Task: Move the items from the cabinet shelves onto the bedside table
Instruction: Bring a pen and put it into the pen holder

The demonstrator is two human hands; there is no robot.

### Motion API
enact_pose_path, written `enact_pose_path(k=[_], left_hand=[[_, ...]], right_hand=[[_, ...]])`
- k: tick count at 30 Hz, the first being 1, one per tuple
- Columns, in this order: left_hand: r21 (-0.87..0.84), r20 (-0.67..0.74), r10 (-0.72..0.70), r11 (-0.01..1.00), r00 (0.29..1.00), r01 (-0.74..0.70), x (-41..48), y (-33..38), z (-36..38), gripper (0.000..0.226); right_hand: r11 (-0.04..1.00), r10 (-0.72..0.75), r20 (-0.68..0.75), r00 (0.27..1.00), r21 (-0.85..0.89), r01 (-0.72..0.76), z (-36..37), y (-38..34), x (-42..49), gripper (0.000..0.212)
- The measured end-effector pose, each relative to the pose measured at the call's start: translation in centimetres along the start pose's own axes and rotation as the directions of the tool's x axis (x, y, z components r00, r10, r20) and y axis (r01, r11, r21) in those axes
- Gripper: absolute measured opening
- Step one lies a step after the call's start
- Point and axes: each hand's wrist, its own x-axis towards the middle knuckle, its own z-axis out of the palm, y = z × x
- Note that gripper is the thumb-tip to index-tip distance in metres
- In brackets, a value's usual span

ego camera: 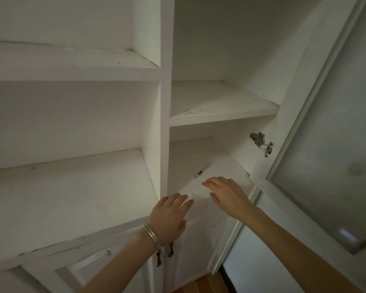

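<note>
A white cabinet with open shelves fills the view. On the lowest right shelf [220, 166] lies a thin pen-like or syringe-like item [202, 170], pale with a dark band. My right hand [226, 192] reaches onto that shelf with fingers straight, its fingertips a short way in front of the item, not touching it. My left hand [169, 214], with silver bangles at the wrist, hovers at the shelf's front edge with fingers extended and holds nothing. The other shelves show no items. The bedside table is out of view.
A frosted-glass cabinet door [330, 132] stands open at the right, with a metal hinge [261, 142] on the side wall. Below the shelves are closed white doors with dark handles [170, 249]. Wooden floor [201, 285] shows at the bottom.
</note>
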Motion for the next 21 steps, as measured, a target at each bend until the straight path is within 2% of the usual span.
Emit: enact_pose_path(k=[10, 16, 18, 21], left_hand=[[0.015, 0.083, -0.139, 0.990, 0.987, 0.138, 3.1, -0.5, 3.9, 0.068], [0.004, 0.159, -0.264, 0.964, 0.951, 0.267, 2.8, -0.2, 6.1, 0.070], [-0.001, 0.164, -0.302, 0.952, 0.939, 0.306, 2.5, 0.0, 6.4, 0.070], [0.012, 0.180, -0.357, 0.933, 0.917, 0.360, 2.3, 0.6, 6.3, 0.069]], right_hand=[[0.987, -0.135, 0.086, 0.987, 0.102, 0.126, 5.4, 6.1, 7.6, 0.041], [0.960, -0.276, 0.210, 0.938, 0.097, 0.261, 8.5, 7.8, 10.8, 0.039], [0.950, -0.310, 0.283, 0.908, 0.054, 0.308, 9.0, 8.3, 11.7, 0.034], [0.926, -0.377, 0.285, 0.881, 0.089, 0.368, 9.0, 8.6, 13.2, 0.021]])
